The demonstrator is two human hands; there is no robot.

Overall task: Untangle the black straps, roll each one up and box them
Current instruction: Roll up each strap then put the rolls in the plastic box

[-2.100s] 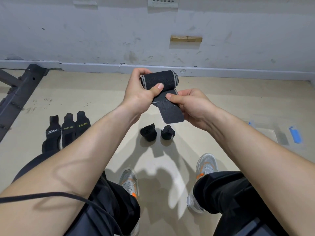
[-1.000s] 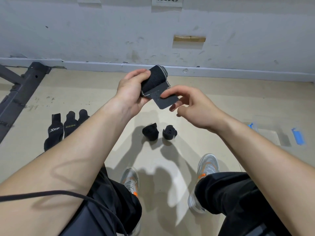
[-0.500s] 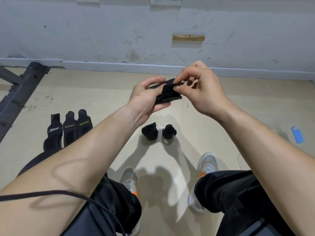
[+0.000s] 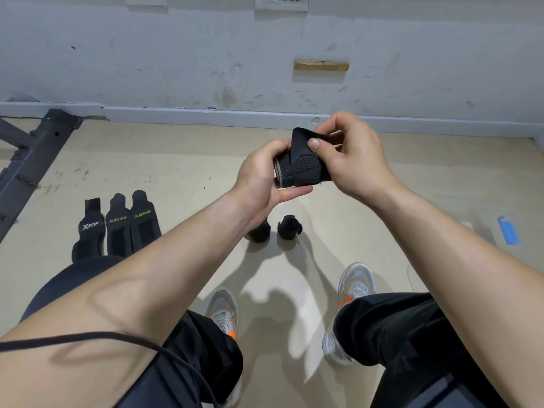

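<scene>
Two finished rolls [image 4: 288, 228] sit on the floor, with three flat straps [image 4: 119, 228] well left of them. Above those rolls, the left hand [image 4: 259, 178] holds the third strap [image 4: 303, 169] in a curled grip. Its loose tail is now wrapped down and pinched by the right hand [image 4: 350, 160], so this roll looks nearly closed.

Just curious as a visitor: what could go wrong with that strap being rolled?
On the rolled strap, the end flap sits under the thumb of the right hand; unfastened, it may unroll when released. The left hand holds it aloft, so a slip could drop it near the finished rolls.
</scene>
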